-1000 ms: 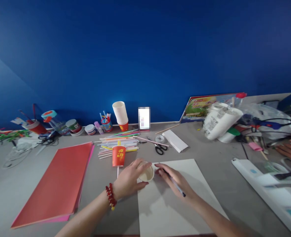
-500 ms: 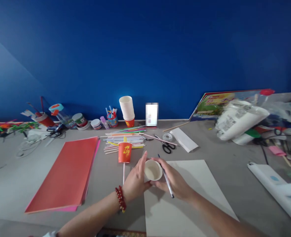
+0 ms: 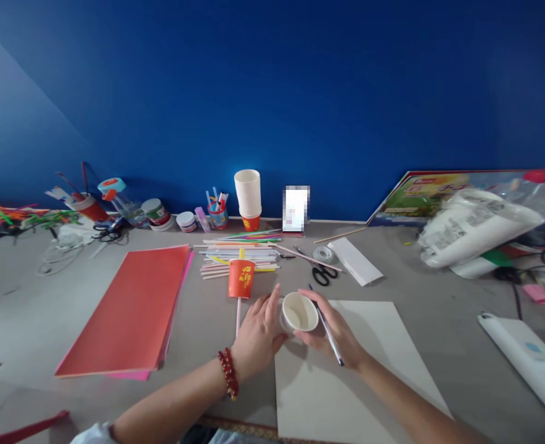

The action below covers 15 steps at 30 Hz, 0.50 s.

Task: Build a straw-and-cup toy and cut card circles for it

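Observation:
A white paper cup (image 3: 299, 312), its open mouth facing up toward me, is held in my right hand (image 3: 335, 333) above a white sheet (image 3: 346, 394). A pen (image 3: 330, 336) also rests in that hand, slanting alongside the cup. My left hand (image 3: 258, 330), with a red bead bracelet on its wrist, is spread at the cup's left side; its fingers are apart and hold nothing. Just beyond it, a red paper cup (image 3: 241, 279) stands upside down on the desk, with a pale straw (image 3: 238, 314) at its near side.
Many straws (image 3: 240, 254), black-handled scissors (image 3: 324, 273), a tape roll (image 3: 323, 253) and folded white paper (image 3: 356, 262) lie beyond my hands. Red sheets (image 3: 124, 308) are at left. Stacked cups (image 3: 248, 192) stand by the wall; plastic-wrapped items (image 3: 480, 228) lie at right.
The view has shifted slightly. The white cup has moved a little right with my right hand and tilted, and my left hand's fingers have come away from its side.

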Each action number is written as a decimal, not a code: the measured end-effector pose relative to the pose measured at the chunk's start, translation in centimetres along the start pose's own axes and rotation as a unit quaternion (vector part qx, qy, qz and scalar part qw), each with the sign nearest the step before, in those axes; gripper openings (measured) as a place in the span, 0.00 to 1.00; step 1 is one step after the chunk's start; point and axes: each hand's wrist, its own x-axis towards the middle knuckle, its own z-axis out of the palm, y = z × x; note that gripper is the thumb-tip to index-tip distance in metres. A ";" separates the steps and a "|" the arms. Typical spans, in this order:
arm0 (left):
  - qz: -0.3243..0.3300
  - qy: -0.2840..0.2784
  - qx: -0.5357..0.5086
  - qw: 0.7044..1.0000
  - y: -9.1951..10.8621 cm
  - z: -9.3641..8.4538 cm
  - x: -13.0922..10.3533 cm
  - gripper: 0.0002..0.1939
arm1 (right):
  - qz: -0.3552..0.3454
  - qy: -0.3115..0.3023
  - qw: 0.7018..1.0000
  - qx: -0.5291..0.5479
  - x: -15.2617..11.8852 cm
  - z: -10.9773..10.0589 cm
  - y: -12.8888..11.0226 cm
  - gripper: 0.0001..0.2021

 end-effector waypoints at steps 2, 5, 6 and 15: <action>-0.001 0.001 -0.006 1.000 0.0 0.1 0.0 0.53 | -0.011 -0.004 1.000 -0.010 0.1 0.1 0.3 0.33; -0.009 0.005 -0.034 0.999 -0.1 0.1 0.0 0.56 | -0.044 -0.017 0.998 -0.036 0.2 0.3 0.8 0.34; -0.011 0.009 -0.044 0.999 -0.1 0.0 0.0 0.57 | -0.056 -0.020 0.997 -0.047 0.2 0.4 1.0 0.34; -0.040 0.002 -0.103 0.994 0.3 -0.7 0.3 0.57 | -0.071 -0.011 0.995 -0.063 0.4 0.7 1.3 0.35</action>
